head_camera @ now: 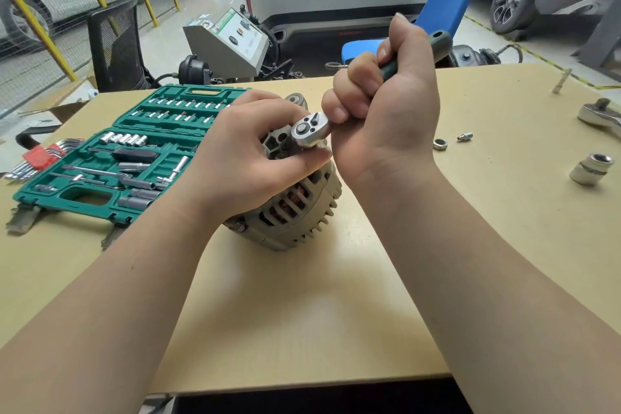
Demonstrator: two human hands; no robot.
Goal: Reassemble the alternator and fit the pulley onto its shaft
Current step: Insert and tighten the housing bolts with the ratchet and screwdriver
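While the grey ribbed metal alternator [289, 212] lies on its side on the tan cardboard-covered worktop [302, 312], the left hand [248, 158] curls over its upper end, thumb just under the chrome ratchet head. The right hand [383, 101] has a full closed grip round the dark green handle of the small ratchet wrench [311, 133]. A loose hex nut [440, 144] and large chrome socket [590, 168] lie to the right; the open green socket set case [111, 158] sits left.

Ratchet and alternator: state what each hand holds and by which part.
The right hand grips the ratchet by its green handle. The left hand holds the alternator by its upper housing, beneath the ratchet head.
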